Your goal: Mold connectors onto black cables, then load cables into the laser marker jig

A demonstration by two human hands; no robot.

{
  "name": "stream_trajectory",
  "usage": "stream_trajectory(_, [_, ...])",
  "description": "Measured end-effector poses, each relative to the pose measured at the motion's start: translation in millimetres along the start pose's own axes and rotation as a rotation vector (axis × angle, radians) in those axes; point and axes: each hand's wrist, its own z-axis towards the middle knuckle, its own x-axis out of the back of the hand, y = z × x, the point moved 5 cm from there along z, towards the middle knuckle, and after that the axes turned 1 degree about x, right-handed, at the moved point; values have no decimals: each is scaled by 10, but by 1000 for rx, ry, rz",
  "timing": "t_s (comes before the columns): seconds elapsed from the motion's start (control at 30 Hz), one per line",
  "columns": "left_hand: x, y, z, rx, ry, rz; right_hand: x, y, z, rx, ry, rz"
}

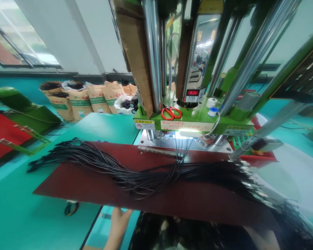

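My left hand (119, 222) is at the near edge of a dark red-brown board (91, 191). Its thumb is spread away from the fingers, whose tips go out of sight under the board. My right hand (263, 238) is a blurred shape below the board's near right edge, with its fingers hidden. Across the board lies a long bundle of black cables (146, 178), with metallic ends (253, 182) on the right. Several strands rise from the bundle to the lit metal bed (161, 140) of a green press (224, 121).
Red-handled scissors (171, 113) and a blue-and-white spool (212, 111) rest on the press. A black ring-shaped object (71, 208) lies on the green table (18, 211). Paper sacks (79, 100) line the wall. A red tray (263, 158) sits right of the press.
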Motion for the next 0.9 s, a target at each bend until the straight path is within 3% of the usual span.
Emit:
stream_trajectory(0.17, [-3, 43, -23, -19, 4, 2, -1, 105, 50, -85, -113, 27])
stream_trajectory(0.33, [-14, 111, -72, -29, 7, 36, 48, -42, 39, -142, -79, 17])
stream_trajectory(0.53, [33, 233, -47, -54, -137, 148, 23, -118, 94, -30, -244, -51])
stream_trajectory(0.63, [103, 403, -88, -85, -226, 254, 138, -181, 76, 37, -399, -256])
stream_trajectory(0.7, [174, 539, -135, -130, -255, 361, 246, -335, 4, 63, -563, -436])
stream_trajectory(0.77, [252, 638, -187, -174, -269, 497, 302, -639, -91, 114, -780, -492])
stream_trajectory(0.83, [314, 675, -243, -208, -296, 619, 241, -1111, -135, 230, -971, -370])
stream_trajectory(0.9, [344, 666, -318, -252, -344, 693, 50, -1632, -17, 361, -988, -245])
